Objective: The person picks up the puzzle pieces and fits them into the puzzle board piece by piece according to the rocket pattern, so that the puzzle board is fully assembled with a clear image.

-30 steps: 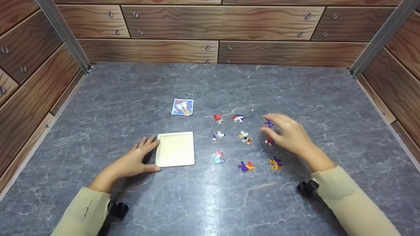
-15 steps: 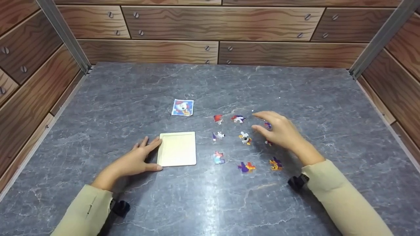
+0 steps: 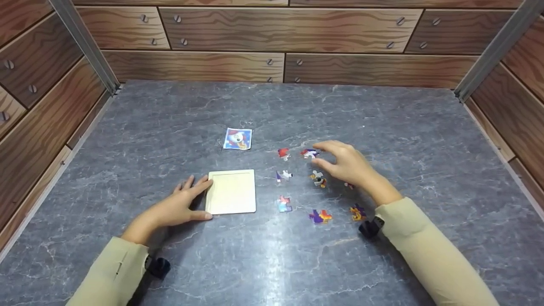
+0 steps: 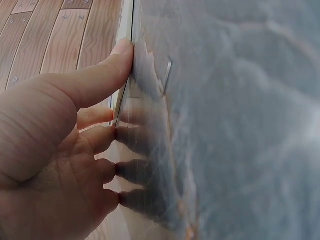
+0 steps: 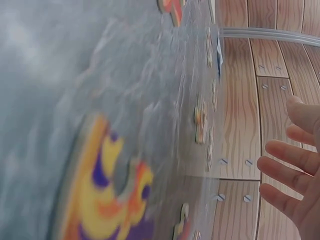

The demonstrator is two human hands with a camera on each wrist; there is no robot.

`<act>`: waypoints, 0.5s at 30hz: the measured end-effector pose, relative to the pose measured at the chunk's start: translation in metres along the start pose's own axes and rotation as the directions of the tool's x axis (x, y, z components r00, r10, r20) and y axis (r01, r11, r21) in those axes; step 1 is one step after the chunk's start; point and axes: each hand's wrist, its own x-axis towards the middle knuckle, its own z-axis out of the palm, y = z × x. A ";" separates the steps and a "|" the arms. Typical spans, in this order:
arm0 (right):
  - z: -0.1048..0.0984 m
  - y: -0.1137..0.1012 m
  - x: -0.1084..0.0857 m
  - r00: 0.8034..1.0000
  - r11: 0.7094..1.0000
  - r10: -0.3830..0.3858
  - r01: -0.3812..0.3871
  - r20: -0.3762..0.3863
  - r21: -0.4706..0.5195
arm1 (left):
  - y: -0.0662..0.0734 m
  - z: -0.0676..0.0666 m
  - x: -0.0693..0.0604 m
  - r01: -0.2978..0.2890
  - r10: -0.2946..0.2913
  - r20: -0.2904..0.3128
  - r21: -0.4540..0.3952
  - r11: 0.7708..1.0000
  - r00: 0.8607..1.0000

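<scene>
My left hand [image 3: 172,208] touches the left side of the pale square tray [image 3: 231,193], its thumb by the near corner and a fingertip higher on that edge. In the left wrist view the fingers of that hand [image 4: 60,145] are spread along the table surface. Over the right part of the puzzle pieces hovers my right hand [image 3: 352,168], thumb and index apart with nothing between them, beside the red, white and purple piece [image 3: 310,153]. The right wrist view shows this hand [image 5: 302,170] with fingers extended, off the table. It hides a piece at the upper right.
Other pieces include a red one [image 3: 283,153], a white-and-purple one [image 3: 283,175], a pink-blue one [image 3: 284,204], a purple-orange one [image 3: 320,216] and a yellow-purple one [image 3: 358,212]. A small picture card [image 3: 238,139] lies behind the tray. Wood-patterned walls [image 3: 221,66] enclose the table.
My right hand has moved left across the pieces, from the right column to the middle one. The tray has shifted slightly right together with my left hand.
</scene>
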 end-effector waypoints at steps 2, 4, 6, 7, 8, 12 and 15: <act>0.002 -0.002 0.003 1.000 1.000 0.002 -0.002 0.008 0.014 | 0.000 0.000 0.001 -0.008 0.008 -0.001 0.002 1.000 1.000; 0.004 -0.003 0.006 1.000 1.000 0.003 -0.004 0.022 0.027 | -0.001 0.000 0.001 -0.015 0.015 -0.001 0.002 1.000 1.000; 0.007 -0.003 0.010 0.999 0.999 0.004 -0.005 0.038 0.032 | 0.000 0.000 0.002 -0.012 0.012 0.002 0.005 1.000 1.000; 0.008 -0.003 0.011 0.999 0.999 0.005 -0.007 0.048 0.037 | 0.001 0.000 0.002 -0.014 0.014 0.003 0.007 1.000 1.000; 0.010 -0.003 0.013 0.998 0.999 0.007 -0.010 0.058 0.039 | 0.001 -0.001 0.002 -0.015 0.014 0.004 0.010 1.000 1.000; 0.016 -0.004 0.020 0.994 0.999 0.024 -0.029 0.105 0.043 | 0.002 -0.001 0.002 -0.004 0.003 0.009 0.022 1.000 1.000; 0.019 -0.005 0.026 0.989 0.997 0.047 -0.054 0.139 0.048 | 0.002 0.000 0.001 -0.001 0.001 0.010 0.022 1.000 1.000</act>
